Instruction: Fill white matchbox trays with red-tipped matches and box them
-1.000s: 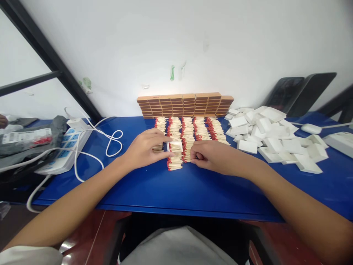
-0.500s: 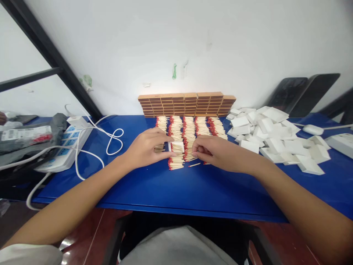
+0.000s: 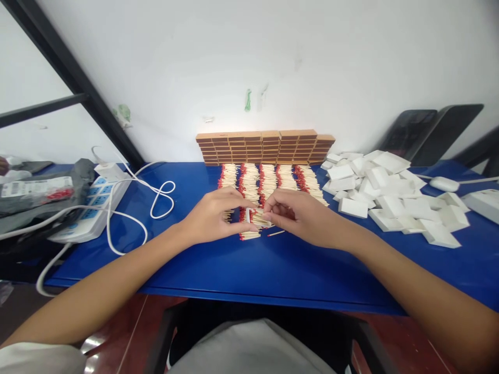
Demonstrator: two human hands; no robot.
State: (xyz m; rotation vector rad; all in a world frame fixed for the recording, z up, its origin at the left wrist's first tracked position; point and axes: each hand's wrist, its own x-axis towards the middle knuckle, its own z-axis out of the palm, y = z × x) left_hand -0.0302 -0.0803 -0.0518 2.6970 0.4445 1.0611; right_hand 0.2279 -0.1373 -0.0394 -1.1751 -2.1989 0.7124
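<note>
My left hand [image 3: 218, 213] grips a small white matchbox tray [image 3: 248, 215] between thumb and fingers. Red-tipped matchsticks [image 3: 259, 217] lie inside the tray. At the tray's right end, my right hand [image 3: 292, 213] is closed in a pinch on matchsticks, their number hidden by the fingers. Both hands are over long rows of matchsticks [image 3: 267, 179] with red heads to the left, laid out on the blue table. One loose matchstick [image 3: 276, 234] lies just in front of the rows.
Stacked brown matchboxes [image 3: 265, 148] line the wall behind the rows. A heap of white trays [image 3: 390, 187] lies to the right, near dark phone-like slabs [image 3: 444, 132]. On the left are a power strip [image 3: 97, 202], white cables [image 3: 158, 192] and a grey plastic package [image 3: 39, 189].
My left hand has shifted the tray slightly right and tilted it. My right hand has moved left, so its fingertips now meet the tray's right end.
</note>
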